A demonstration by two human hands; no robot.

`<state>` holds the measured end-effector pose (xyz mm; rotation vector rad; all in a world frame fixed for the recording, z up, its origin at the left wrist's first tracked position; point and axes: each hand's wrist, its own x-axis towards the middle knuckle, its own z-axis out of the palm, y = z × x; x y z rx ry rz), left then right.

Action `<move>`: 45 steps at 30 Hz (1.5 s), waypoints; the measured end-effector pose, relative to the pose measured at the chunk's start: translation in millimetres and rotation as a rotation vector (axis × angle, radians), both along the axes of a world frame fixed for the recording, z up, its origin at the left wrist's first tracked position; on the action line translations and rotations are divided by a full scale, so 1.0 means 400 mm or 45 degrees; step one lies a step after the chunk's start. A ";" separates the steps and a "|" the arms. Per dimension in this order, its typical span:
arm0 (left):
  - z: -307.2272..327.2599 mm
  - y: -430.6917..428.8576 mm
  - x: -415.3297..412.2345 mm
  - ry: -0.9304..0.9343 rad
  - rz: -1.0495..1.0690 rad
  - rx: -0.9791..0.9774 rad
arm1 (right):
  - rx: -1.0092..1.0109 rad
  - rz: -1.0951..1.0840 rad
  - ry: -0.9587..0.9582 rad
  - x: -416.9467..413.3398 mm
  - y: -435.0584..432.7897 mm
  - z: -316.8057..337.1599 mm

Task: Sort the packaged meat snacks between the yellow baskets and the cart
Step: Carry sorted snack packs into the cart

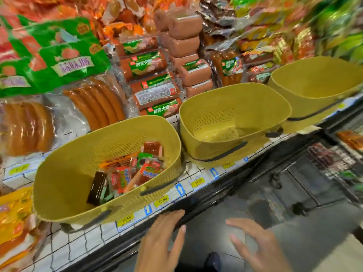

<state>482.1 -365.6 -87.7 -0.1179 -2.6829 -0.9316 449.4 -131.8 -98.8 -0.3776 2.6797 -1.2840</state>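
Your left hand (163, 242) and right hand (255, 246) are both open, fingers spread and gripping nothing, just off the front edge of the shelf (78, 242). Nearest your left hand, the first yellow basket (68, 183) sits on that front edge with the small packaged meat snacks (125, 173) heaped inside. Two more yellow baskets (216, 118) follow along the edge to the right, and the cart (330, 160), blurred, stands below the shelf's right end.

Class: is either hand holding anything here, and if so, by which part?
Nothing is held. The left hand and the right hand are both open and empty, neither touching the nearest yellow basket.
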 end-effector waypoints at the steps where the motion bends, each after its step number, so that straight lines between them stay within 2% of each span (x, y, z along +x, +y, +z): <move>1: -0.003 0.029 -0.020 0.029 -0.074 0.005 | 0.000 -0.091 -0.019 0.011 0.031 0.000; 4: -0.003 0.134 -0.098 0.040 -0.355 0.013 | 0.018 -0.350 -0.079 0.022 0.143 0.004; 10: -0.039 0.454 -0.301 -0.060 -0.882 -0.077 | 0.065 -0.909 -0.024 -0.029 0.482 -0.006; 12: -0.042 0.590 -0.377 -0.097 -1.022 -0.139 | 0.092 -1.090 -0.011 -0.071 0.622 -0.026; 15: -0.072 0.815 -0.516 -0.032 -1.122 -0.230 | 0.145 -1.229 -0.057 -0.171 0.833 -0.073; 22: -0.209 1.317 -0.868 -0.094 -1.234 -0.502 | 0.371 -1.109 -0.332 -0.475 1.226 -0.222; 25: -0.287 1.476 -0.997 -0.144 -1.263 -0.831 | 0.471 -0.996 -0.433 -0.581 1.321 -0.314; 28: -0.376 1.573 -1.108 -0.189 -1.238 -1.159 | 0.586 -0.936 -0.511 -0.646 1.369 -0.410; 31: -0.465 1.603 -1.181 -0.318 -1.160 -1.295 | 0.743 -0.893 -0.559 -0.666 1.393 -0.493; 33: -0.505 1.608 -1.205 -0.268 -1.154 -1.401 | 0.796 -0.912 -0.533 -0.662 1.395 -0.526; 37: -0.533 1.615 -1.212 -0.208 -1.181 -1.418 | 0.901 -0.908 -0.426 -0.652 1.397 -0.546; 45: -0.520 1.595 -1.137 -0.248 -1.173 -1.296 | 0.714 -0.983 -0.398 -0.576 1.391 -0.534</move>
